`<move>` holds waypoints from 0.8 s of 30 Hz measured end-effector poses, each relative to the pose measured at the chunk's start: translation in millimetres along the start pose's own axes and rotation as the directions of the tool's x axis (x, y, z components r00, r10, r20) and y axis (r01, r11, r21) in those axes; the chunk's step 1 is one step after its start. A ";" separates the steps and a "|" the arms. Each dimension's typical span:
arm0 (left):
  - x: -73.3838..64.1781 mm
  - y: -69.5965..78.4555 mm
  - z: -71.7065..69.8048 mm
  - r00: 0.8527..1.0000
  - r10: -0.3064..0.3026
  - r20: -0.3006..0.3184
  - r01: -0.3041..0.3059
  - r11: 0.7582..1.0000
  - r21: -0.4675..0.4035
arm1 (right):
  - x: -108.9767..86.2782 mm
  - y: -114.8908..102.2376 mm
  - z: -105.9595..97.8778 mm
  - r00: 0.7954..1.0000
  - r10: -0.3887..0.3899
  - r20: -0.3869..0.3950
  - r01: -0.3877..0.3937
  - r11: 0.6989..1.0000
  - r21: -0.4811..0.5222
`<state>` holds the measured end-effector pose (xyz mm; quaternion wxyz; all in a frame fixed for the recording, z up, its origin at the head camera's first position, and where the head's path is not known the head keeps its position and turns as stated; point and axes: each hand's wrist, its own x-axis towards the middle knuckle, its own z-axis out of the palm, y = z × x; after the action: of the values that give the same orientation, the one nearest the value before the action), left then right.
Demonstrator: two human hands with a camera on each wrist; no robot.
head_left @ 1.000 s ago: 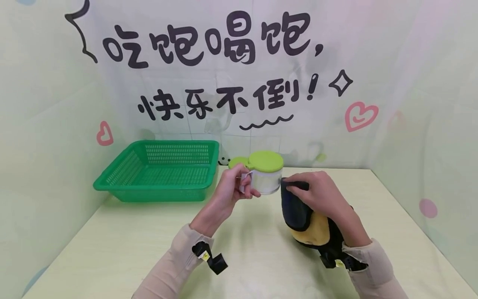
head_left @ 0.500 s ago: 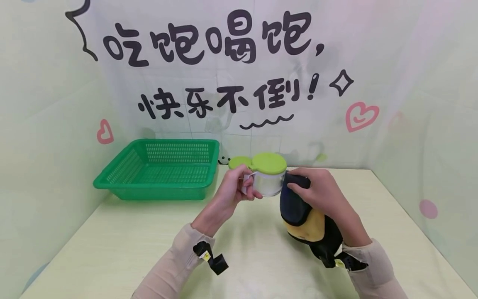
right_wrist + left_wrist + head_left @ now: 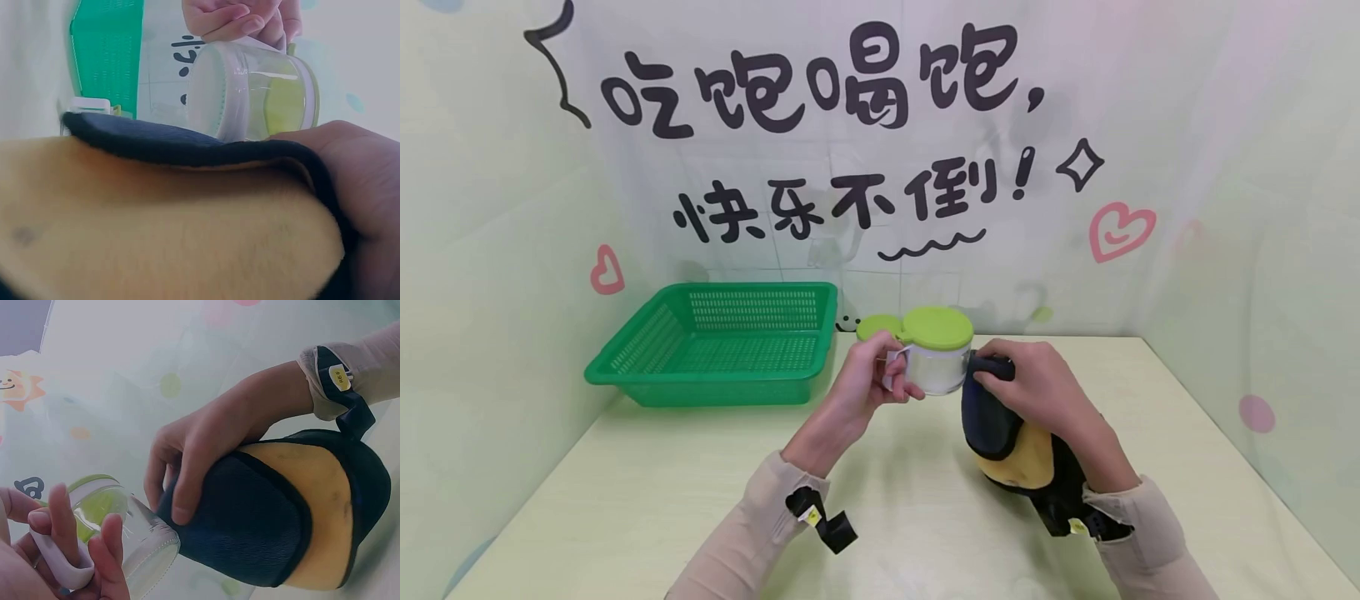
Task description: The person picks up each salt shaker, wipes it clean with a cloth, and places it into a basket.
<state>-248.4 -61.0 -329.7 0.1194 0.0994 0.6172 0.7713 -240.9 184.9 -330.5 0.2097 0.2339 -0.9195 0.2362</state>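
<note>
My left hand (image 3: 877,371) holds a clear seasoning jar (image 3: 937,372) with a bright green lid, its fingers hooked through the white handle (image 3: 65,562). The jar is raised in front of me. Beside it, my right hand (image 3: 1037,385) pinches the tip of a soft slipper-like fabric thing (image 3: 991,421), thumb on its navy part, other fingers behind. Tan inside (image 3: 162,225) and black trim show on this fabric thing. Its pinched tip is right at the jar's side in the left wrist view. The right wrist view shows the jar (image 3: 275,94) lying sideways in frame beyond the navy edge.
A green perforated plastic basket (image 3: 722,387) stands at the back left of the pale table (image 3: 895,517). Behind the left hand shows another green lid (image 3: 880,325). A white printed curtain (image 3: 865,150) hangs close behind, with light walls on both sides.
The jar and both hands have shifted only slightly. The fabric thing's tip has come up against the jar's side, and its body has tilted a little. Both grips are unchanged.
</note>
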 end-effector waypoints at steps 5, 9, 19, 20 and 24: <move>-0.5 -0.5 -0.4 1.000 -0.005 -0.001 0.005 1.000 0.003 | 0.3 -1.9 -1.7 0.989 -0.010 -0.147 0.017 0.999 0.043; -0.5 -1.5 -1.0 1.000 -0.005 0.014 0.005 1.000 0.010 | 0.2 -2.5 -1.8 0.980 -0.015 -0.198 0.027 0.998 0.057; -1.8 -0.9 -2.5 0.999 0.028 -0.029 -0.028 0.999 -0.014 | 0.5 -3.3 3.9 0.999 0.007 0.032 -0.007 1.000 0.018; -1.6 -0.7 -2.5 0.999 0.027 -0.026 -0.028 0.999 -0.016 | 0.6 -3.3 4.0 0.999 0.014 0.045 -0.015 1.000 0.013; -0.4 0.0 -1.4 1.000 0.028 -0.006 -0.028 1.000 -0.010 | -0.4 -2.1 2.6 0.999 0.031 0.036 -0.032 0.999 0.014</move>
<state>-248.5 -62.4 -329.9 0.1072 0.1054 0.6123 0.7762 -240.2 182.0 -332.1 0.1876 0.2251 -0.9250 0.2418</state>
